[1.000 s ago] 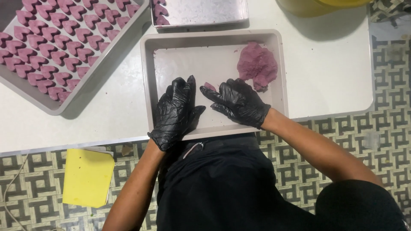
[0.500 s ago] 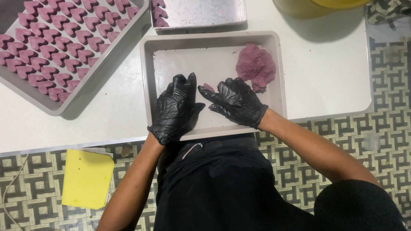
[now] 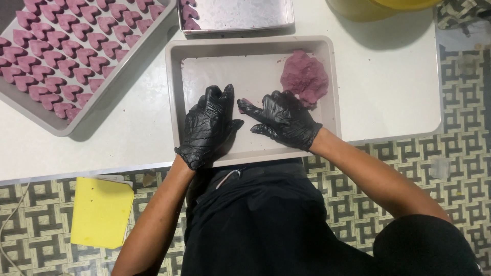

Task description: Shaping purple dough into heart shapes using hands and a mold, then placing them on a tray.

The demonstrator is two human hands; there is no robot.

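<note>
Both my hands wear black gloves and rest inside a beige rectangular tray (image 3: 176, 92) on the white table. My left hand (image 3: 208, 127) lies palm down and flat on the tray floor, fingers pointing away from me. My right hand (image 3: 284, 118) reaches left, and its thumb and forefinger pinch a small piece of purple dough (image 3: 244, 102) just beside my left fingertips. A larger lump of purple dough (image 3: 305, 76) sits in the tray's far right corner, just beyond my right hand.
A metal tray (image 3: 105, 92) at the left holds several rows of pink heart-shaped pieces. A second metal tray (image 3: 240, 13) with a few hearts stands behind. A yellow container (image 3: 365, 9) is at the far right. A yellow pad (image 3: 101, 212) lies on the patterned floor.
Both hands stay in nearly the same spot on the tray. The right fingers have closed in slightly on the small dough piece.
</note>
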